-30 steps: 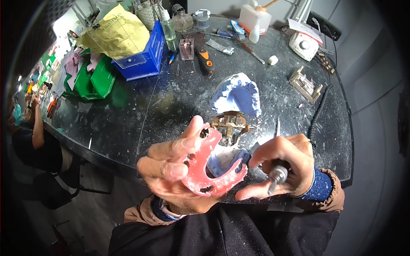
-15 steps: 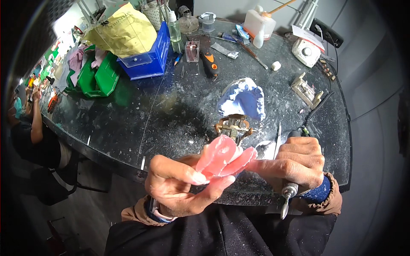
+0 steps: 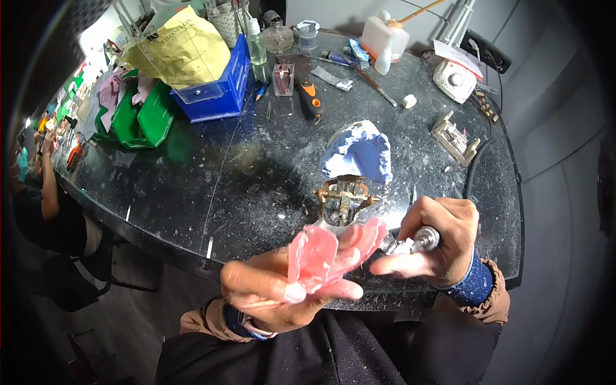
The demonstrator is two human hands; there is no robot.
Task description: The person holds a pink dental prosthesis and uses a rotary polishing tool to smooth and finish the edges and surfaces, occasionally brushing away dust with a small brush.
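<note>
My left hand (image 3: 273, 289) pinches a pink denture base (image 3: 314, 260), a thin curved plate with rough edges, between thumb and fingers, tilted above the bench's front edge. Just right of it, my right hand (image 3: 449, 234) is wrapped round a silver rotary handpiece (image 3: 426, 238). The handpiece's metal end lies close to the pink plate; whether they touch I cannot tell. Beyond my hands stands a brass-coloured articulator (image 3: 346, 196). A bluish-white plaster dental cast (image 3: 359, 154) sits just behind it.
White dust and scraps lie on the dark bench (image 3: 256, 186). A blue bin (image 3: 212, 106) and a green bin (image 3: 151, 122) stand at the left. At the right are another articulator (image 3: 455, 138), a white control box (image 3: 454, 80) and a black cord (image 3: 478, 170). Another person (image 3: 48, 212) sits at far left.
My right hand has turned the handpiece, whose tip pointed down toward me, up beside the denture base. The left hand has tilted the denture base and lowered it slightly.
</note>
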